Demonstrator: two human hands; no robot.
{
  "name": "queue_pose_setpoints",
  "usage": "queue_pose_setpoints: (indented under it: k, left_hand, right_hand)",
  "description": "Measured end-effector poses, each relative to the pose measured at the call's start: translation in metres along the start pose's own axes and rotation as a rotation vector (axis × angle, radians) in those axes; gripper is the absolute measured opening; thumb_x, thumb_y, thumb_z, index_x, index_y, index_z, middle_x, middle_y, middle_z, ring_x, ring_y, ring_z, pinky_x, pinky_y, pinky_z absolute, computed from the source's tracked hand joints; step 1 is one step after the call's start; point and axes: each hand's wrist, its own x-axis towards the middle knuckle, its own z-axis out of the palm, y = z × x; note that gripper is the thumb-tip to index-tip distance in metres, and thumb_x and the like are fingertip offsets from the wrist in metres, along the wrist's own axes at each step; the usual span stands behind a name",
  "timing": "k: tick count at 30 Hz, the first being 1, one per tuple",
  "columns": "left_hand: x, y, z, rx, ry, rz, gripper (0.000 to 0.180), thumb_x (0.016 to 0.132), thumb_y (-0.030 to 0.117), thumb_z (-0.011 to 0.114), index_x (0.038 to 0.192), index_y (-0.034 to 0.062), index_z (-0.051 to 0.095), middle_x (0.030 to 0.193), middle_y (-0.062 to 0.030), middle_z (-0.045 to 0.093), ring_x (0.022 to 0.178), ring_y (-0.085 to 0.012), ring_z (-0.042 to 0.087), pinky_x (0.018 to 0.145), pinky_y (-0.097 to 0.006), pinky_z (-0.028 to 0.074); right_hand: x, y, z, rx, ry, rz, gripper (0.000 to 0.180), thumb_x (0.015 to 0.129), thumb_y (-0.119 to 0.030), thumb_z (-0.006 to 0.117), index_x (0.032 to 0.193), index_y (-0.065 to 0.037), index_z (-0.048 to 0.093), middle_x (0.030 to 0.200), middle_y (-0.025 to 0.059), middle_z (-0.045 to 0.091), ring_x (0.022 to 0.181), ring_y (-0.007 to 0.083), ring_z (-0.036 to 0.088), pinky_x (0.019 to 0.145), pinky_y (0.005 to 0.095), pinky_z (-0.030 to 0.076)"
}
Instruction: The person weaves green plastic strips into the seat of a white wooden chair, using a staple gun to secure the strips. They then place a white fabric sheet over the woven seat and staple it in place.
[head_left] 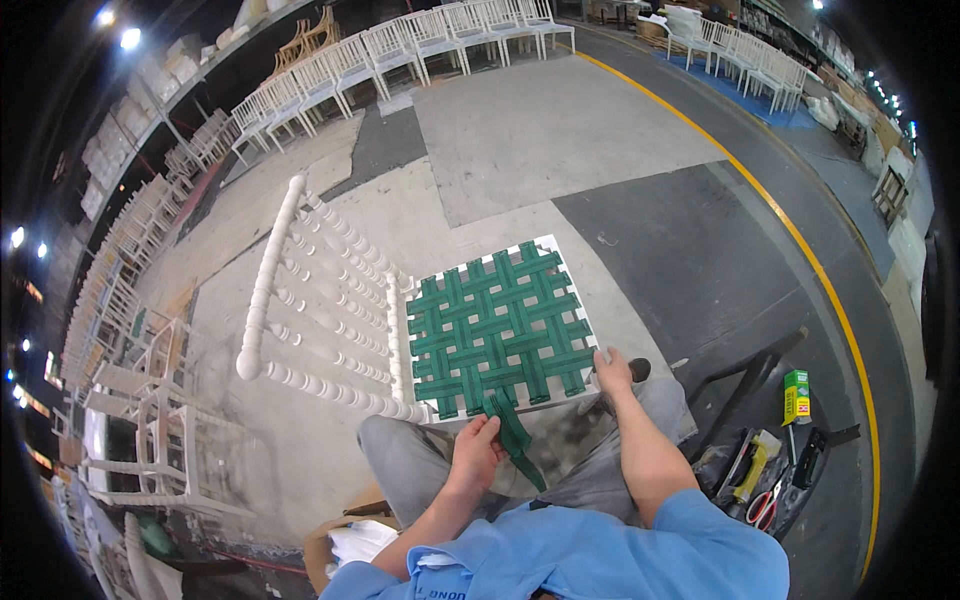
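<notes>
A white chair rests across my knees, its spindle back pointing left. Its seat frame carries woven green webbing. My left hand pinches a loose end of green strap that hangs down from the seat's near edge. At the near right corner of the seat frame, my right hand presses down, beside a dark tool head whose kind I cannot tell.
A black tray at my right holds a yellow tool, red-handled scissors and a green box. Rows of white chairs line the far floor, and bare chair frames are stacked at the left. A yellow line curves across the concrete floor.
</notes>
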Motion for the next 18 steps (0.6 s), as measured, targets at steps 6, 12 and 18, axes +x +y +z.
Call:
queue_pose_setpoints:
  k: [6,12,18]
  left_hand:
    - [-0.044,-0.019,-0.022,0.02,0.142,-0.018,0.012,0.11,0.019,0.06,0.115,0.011,0.068,0.104,-0.002,0.076,0.091,-0.0174,0.074,0.081,-0.037,0.06]
    - [-0.055,-0.018,-0.007,-0.021,0.019,0.008,0.016,0.11,0.016,0.059,0.122,0.0082,0.067,0.115,-0.0067,0.076,0.099,-0.0203,0.076,0.087,-0.041,0.062]
    - [-0.074,-0.002,-0.02,-0.035,0.034,0.011,0.026,0.109,0.014,0.059,0.134,0.0071,0.063,0.124,-0.01,0.075,0.103,-0.0214,0.076,0.09,-0.043,0.063]
  right_hand:
    - [-0.023,0.008,0.047,0.013,-0.275,0.129,0.068,0.109,-0.057,0.048,0.138,0.002,0.064,0.138,0.0281,0.066,0.133,0.043,0.06,0.11,0.0483,0.047]
    - [0.004,0.023,0.022,0.109,-0.377,0.253,0.082,0.105,-0.075,0.033,0.134,-0.007,0.07,0.128,0.0217,0.072,0.115,0.0387,0.068,0.095,0.0515,0.05]
    - [-0.057,0.017,0.036,0.096,-1.007,0.532,0.099,0.093,-0.094,0.022,0.125,-0.015,0.073,0.11,0.0162,0.074,0.088,0.0325,0.066,0.078,0.0538,0.051]
